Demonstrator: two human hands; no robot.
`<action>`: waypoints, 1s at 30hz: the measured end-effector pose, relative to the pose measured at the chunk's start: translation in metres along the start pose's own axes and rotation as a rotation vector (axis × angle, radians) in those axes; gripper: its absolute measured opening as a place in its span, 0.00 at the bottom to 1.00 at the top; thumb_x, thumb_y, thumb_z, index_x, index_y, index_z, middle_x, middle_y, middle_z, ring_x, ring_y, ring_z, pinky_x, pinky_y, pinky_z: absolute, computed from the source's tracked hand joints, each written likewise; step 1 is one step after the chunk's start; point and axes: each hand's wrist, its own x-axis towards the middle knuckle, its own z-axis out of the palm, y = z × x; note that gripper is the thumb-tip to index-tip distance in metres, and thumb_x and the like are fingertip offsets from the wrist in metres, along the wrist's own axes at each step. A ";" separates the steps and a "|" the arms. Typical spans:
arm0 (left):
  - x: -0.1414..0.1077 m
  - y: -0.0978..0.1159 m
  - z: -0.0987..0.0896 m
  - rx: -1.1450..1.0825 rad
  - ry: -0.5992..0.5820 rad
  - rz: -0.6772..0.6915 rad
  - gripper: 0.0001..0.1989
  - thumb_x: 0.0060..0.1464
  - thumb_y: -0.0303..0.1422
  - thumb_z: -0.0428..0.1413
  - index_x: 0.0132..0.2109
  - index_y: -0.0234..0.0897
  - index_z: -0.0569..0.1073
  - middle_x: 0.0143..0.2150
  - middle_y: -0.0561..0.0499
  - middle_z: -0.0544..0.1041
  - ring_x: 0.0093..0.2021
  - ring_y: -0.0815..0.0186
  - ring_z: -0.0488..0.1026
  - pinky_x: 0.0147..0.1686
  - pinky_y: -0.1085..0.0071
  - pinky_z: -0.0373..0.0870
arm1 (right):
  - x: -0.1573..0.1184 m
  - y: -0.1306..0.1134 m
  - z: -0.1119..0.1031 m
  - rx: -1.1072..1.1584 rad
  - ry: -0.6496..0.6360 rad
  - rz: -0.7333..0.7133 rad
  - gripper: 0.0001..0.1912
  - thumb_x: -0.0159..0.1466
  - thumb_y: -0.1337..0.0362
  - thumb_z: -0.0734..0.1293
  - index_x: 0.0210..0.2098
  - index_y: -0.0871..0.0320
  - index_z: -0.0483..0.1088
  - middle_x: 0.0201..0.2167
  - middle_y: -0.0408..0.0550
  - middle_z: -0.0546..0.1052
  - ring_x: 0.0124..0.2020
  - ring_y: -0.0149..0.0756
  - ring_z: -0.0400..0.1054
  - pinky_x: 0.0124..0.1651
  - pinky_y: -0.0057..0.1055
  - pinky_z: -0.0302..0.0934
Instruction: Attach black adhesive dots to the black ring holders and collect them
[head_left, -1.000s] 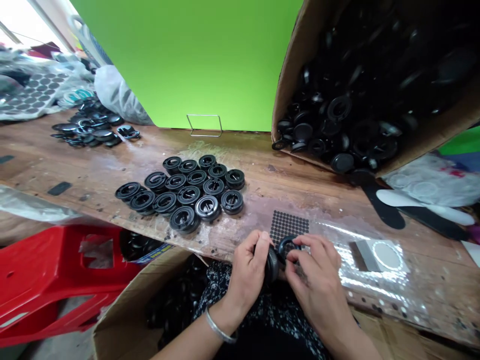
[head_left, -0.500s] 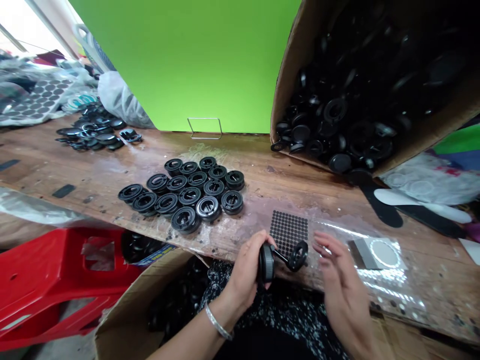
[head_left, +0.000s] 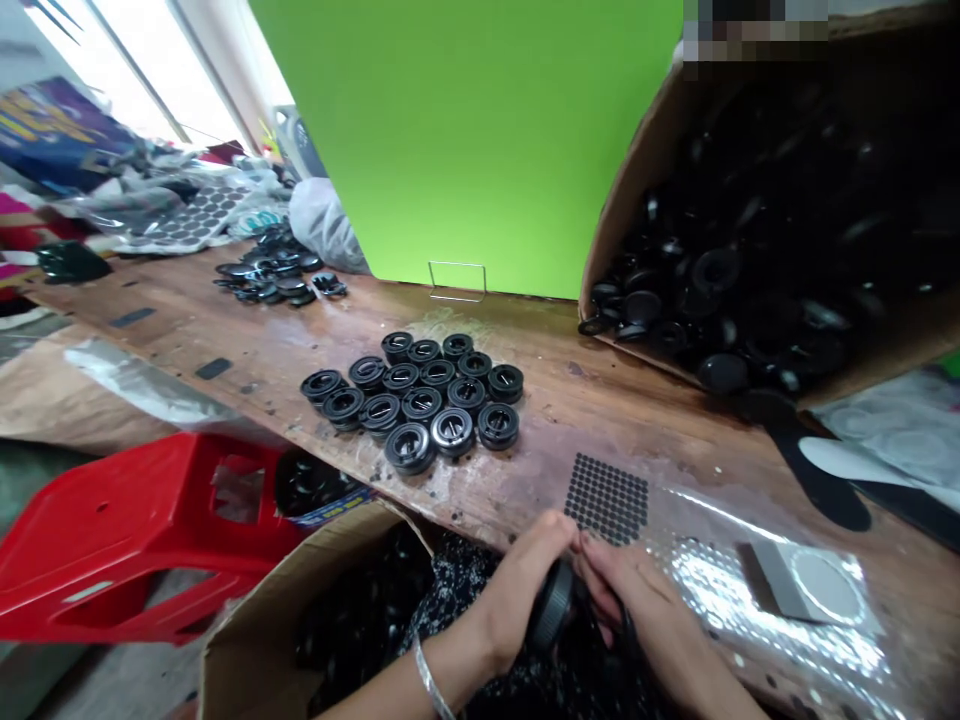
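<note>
My left hand, with a silver bangle at the wrist, is closed around a round black part with a ribbed rim. My right hand meets it at the fingertips, its fingers curled on the same black piece; the exact grip is partly hidden. Just beyond my hands lies a sheet of small black dots. Several round black parts stand grouped on the wooden table, left of my hands.
A cardboard box of black parts lies open at the right, beside a green panel. Loose black pieces are piled at the back left. A red stool and another carton stand below the table edge.
My right hand has moved in to meet my left hand and closed on the black part, which is now lower, near my lap. The view has shifted left.
</note>
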 end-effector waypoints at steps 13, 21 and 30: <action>-0.001 -0.040 -0.006 -0.164 0.189 0.370 0.26 0.60 0.48 0.50 0.60 0.38 0.68 0.66 0.45 0.63 0.70 0.55 0.50 0.69 0.63 0.41 | 0.058 0.071 -0.008 -0.658 0.185 -0.695 0.24 0.67 0.46 0.55 0.51 0.51 0.70 0.52 0.53 0.73 0.53 0.45 0.69 0.46 0.38 0.68; -0.007 0.001 -0.051 -0.114 0.038 0.059 0.22 0.57 0.48 0.55 0.52 0.39 0.76 0.47 0.46 0.79 0.51 0.59 0.74 0.52 0.65 0.68 | 0.042 0.045 0.035 -0.815 0.500 -0.673 0.21 0.70 0.53 0.53 0.57 0.54 0.62 0.59 0.57 0.65 0.63 0.54 0.55 0.59 0.55 0.53; 0.012 0.152 -0.150 0.530 0.581 0.613 0.20 0.57 0.49 0.54 0.36 0.36 0.77 0.29 0.53 0.73 0.29 0.69 0.66 0.28 0.75 0.60 | 0.014 0.065 -0.048 -1.013 0.556 -0.564 0.19 0.66 0.57 0.62 0.55 0.54 0.64 0.56 0.54 0.69 0.55 0.48 0.67 0.51 0.45 0.65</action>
